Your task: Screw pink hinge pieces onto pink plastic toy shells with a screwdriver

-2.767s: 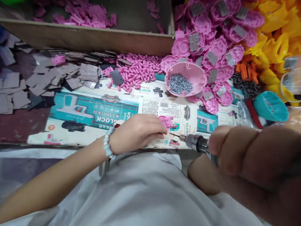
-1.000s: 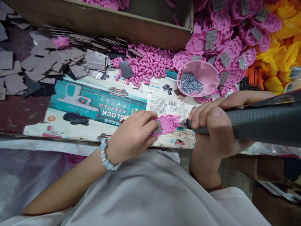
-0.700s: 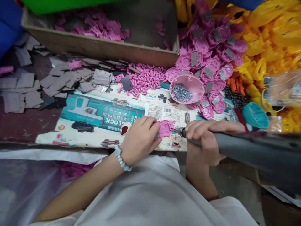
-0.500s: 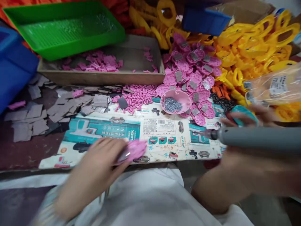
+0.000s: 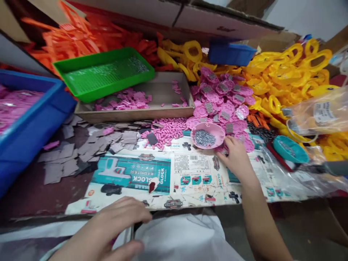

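Note:
My left hand is low at the table's front edge, thumb and fingers apart with nothing visible between them; a sliver of magenta shows behind it. My right hand reaches to the front of a heap of pink plastic shells, many with a grey plate on them. Its thumb and fingertips close around the edge of a pink shell, mostly hidden, just right of a pink bowl of small screws. A grey electric screwdriver lies at the right edge, only partly in view.
Grey plates and small pink pegs lie loose on the left and middle. Behind them, a green tray rests on a shallow box. A blue bin stands left; yellow parts and a teal bowl are right.
The pink shell has left my left hand, which has opened and moved down. My right hand has let go of the screwdriver and moved left to the pink heap. The view has tilted up.

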Demonstrator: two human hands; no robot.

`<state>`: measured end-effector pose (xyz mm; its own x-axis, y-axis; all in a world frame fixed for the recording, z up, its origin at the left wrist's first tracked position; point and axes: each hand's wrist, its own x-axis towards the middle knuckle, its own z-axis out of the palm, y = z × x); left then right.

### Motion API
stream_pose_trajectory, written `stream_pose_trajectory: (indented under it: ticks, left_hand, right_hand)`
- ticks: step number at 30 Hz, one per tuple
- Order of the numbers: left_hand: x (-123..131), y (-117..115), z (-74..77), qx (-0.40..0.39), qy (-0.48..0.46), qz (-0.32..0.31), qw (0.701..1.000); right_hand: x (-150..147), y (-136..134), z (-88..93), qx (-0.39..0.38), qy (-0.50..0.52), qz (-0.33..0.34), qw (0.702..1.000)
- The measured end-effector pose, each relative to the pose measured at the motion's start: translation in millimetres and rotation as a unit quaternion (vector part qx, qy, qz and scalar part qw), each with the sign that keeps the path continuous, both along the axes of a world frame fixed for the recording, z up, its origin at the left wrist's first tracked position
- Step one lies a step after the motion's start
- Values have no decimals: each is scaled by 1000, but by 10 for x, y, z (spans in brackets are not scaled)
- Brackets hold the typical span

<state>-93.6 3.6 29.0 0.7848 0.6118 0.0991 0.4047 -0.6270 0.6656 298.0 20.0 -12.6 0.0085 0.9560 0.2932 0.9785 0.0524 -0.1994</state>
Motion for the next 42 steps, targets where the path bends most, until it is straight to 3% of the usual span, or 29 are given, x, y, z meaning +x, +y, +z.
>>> stream_pose_trajectory:
  ticks: [4, 8, 10, 12, 14, 17, 19, 22, 25, 30, 34, 38, 42]
  left_hand:
    - [271, 168, 85, -126, -34, 19, 991]
    - [513, 189, -51, -243, -118, 107, 957]
    - [674, 156, -183, -344, -206, 134, 906]
    - [849, 122, -318, -438, -303, 141, 835]
    - [993, 104, -414, -494, -362, 183, 769]
    - [1073, 120, -437, -540, -384, 318, 678]
    - [1044, 141, -392, -564, -384, 367, 632]
    - [967, 153, -337, -588, -384, 362, 613]
    - [919, 135, -361, -580, -390, 345, 627]
    - [845, 119, -408, -424, -331, 337, 773]
    - [773, 151, -360, -337, -289, 335, 831]
    - [730, 176, -321, -287, -248, 320, 868]
    - [721, 176, -273, -236, -205, 295, 903]
  right_hand:
    - [118, -33, 29, 0, -41, -27, 999]
    - [8, -276, 314, 48, -61, -91, 993]
    - [-250, -382, 427, 96, -16, -71, 993]
    - [-609, -429, 476, 84, 43, 17, 995]
    - [-953, -396, 471, -32, 150, 145, 978]
    - [-1235, -174, 423, -136, 187, 274, 933]
    - [-1272, 56, 373, -133, 176, 266, 939]
    - [-1295, 389, 244, -122, 114, 209, 964]
    - [-1388, 592, 72, -125, 73, 189, 971]
    - [-1464, 690, -67, -118, 86, 166, 975]
    - [-1419, 581, 143, -110, 170, 197, 959]
    - [-1411, 365, 464, -138, 275, 293, 905]
    - [-1427, 281, 547, -173, 320, 349, 864]
